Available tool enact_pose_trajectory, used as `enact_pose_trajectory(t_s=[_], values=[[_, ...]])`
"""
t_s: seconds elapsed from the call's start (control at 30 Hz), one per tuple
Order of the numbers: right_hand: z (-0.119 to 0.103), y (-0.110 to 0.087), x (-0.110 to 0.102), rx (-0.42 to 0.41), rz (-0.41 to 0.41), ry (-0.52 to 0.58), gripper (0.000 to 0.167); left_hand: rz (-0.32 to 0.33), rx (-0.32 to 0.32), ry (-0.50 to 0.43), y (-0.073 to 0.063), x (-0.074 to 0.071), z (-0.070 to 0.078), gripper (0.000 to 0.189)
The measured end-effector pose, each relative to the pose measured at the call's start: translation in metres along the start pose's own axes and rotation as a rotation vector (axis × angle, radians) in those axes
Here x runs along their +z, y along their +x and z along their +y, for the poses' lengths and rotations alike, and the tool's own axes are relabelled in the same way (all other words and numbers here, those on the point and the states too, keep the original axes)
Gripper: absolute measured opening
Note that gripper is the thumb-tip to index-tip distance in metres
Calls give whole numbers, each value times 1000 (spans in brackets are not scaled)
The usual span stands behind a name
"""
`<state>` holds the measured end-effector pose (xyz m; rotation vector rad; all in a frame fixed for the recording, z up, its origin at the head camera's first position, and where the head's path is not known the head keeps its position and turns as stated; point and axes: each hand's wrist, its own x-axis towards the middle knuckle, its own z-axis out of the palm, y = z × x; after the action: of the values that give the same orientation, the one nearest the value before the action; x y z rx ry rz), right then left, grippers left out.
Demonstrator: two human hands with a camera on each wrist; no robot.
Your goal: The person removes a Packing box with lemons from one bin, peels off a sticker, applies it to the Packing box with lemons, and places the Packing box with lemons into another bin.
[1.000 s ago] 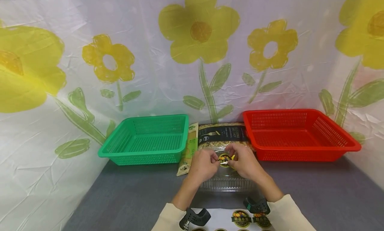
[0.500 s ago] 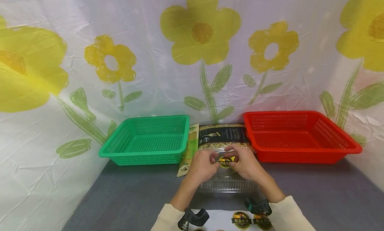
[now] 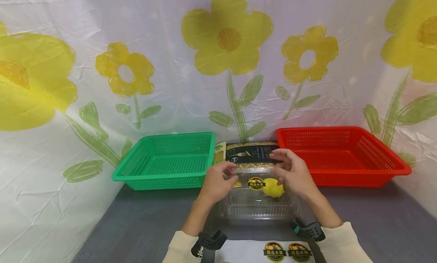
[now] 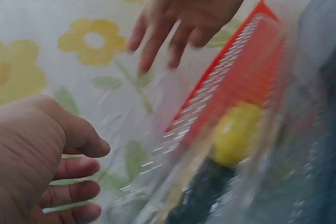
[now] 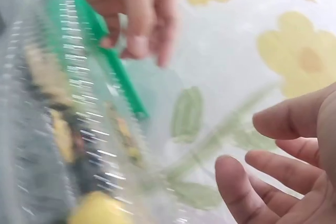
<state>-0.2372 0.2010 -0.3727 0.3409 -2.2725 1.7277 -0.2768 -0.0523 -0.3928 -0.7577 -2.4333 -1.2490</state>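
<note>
A clear plastic clamshell box (image 3: 239, 202) stands on the dark table, with a lemon (image 3: 274, 188) inside at its right. On top of its lid sits a round black and gold sticker (image 3: 256, 183). My left hand (image 3: 218, 182) hovers over the box's left side, fingers loosely bent and holding nothing. Above the right side is my right hand (image 3: 295, 174), fingers spread and bare. In the left wrist view the lemon (image 4: 237, 134) shows blurred through the plastic. Something yellow shows partly behind my left fingertips.
A green basket (image 3: 164, 180) stands at the back left, a red basket (image 3: 345, 178) at the back right. Between them lie a pasta bag (image 3: 254, 153) and a narrow yellow-green packet (image 3: 219, 153). A white sticker sheet (image 3: 239, 251) lies at the front.
Both hands have drawn apart from the sticker, left hand to the left, right hand up and to the right. The sticker stays on the lid; the lemon now shows plainly.
</note>
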Motion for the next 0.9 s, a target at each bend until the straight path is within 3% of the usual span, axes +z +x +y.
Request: enact_pose_trajectory(t_s=[0.13,0.23,0.37,0.53,0.67,0.77,0.9], values=[[-6,-1,-21,-40,129,6,43,-57,-104,16,0,-17,-5,24],[-6,-3,-37,-63,242,15,38,-173,-198,33,0,-30,-7,29],[-5,-6,-59,-58,386,150,30,-292,-256,45,-1,-40,-10,39],[-1,-7,-85,27,584,352,26,-331,-290,39,-2,-45,-8,48],[5,-7,-100,116,772,472,20,-363,-324,95,-1,-44,-7,49],[10,-7,-109,132,921,554,13,-375,-360,122,-2,-39,-9,49],[18,-10,-121,150,1087,665,8,-376,-461,-8,-3,-32,-10,56]])
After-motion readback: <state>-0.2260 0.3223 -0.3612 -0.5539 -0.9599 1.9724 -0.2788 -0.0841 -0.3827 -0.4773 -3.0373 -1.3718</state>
